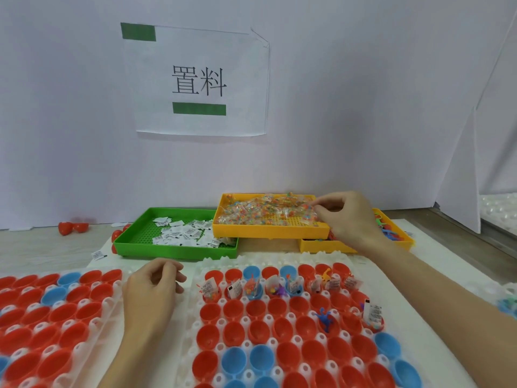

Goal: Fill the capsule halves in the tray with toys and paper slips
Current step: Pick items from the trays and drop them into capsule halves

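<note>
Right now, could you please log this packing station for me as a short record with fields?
left hand: loosely curled, holds nothing visible, rests between the two capsule trays
right hand: reaches into the yellow tray, pinching at the toy bags
green tray: holds paper slips
right capsule tray: second row already has toys and slips; two capsules in the third row also hold items
left capsule tray: halves look empty
wall: paper sign

lower yellow tray (321, 245) half hidden, slip print illegible
</note>
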`<state>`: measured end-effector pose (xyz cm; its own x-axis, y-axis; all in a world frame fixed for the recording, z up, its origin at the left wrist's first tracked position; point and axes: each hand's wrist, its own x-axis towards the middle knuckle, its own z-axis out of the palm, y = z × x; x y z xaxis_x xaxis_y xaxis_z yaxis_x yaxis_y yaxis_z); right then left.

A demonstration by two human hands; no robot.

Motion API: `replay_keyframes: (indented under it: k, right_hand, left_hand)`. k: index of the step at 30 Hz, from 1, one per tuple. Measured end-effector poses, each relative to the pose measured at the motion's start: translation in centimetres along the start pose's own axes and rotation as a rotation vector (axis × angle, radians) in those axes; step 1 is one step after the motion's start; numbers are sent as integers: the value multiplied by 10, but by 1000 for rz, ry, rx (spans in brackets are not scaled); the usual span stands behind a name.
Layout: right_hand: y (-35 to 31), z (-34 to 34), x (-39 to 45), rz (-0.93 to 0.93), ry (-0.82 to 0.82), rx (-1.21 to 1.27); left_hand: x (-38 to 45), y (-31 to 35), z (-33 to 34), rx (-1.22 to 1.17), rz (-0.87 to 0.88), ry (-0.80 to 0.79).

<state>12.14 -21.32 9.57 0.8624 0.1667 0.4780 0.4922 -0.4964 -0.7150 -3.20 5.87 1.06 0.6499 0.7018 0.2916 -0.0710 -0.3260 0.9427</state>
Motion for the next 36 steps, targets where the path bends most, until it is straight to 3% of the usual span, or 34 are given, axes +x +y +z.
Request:
replay_keyframes:
  k: [4,7,11,15,19,23,27,36]
  right_hand:
    - [-9,-14,-46,-1,17,132]
    - [-14,-25,-66,5,50,186]
    - [-18,-31,-83,9,55,241]
    - [-19,-30,-96,17,32,290]
    - [-20,-27,-106,-16,12,336]
    - [-22,-21,-111,-29,-20,366]
    - [-19,-30,-109,1,-43,331]
    - [4,-56,-103,174,-183,247]
  left_hand:
    - [-5,20,3,-54,35,25]
    - [-12,50,6,-74,101,-44]
    - [-26,100,22,65,220,-379]
    - [-46,125,49,256,199,-700]
    - [-58,124,71,331,160,-741]
    - [-63,115,81,152,104,-845]
    - [-63,108,81,91,81,-842]
    - [-61,103,78,229,227,-970]
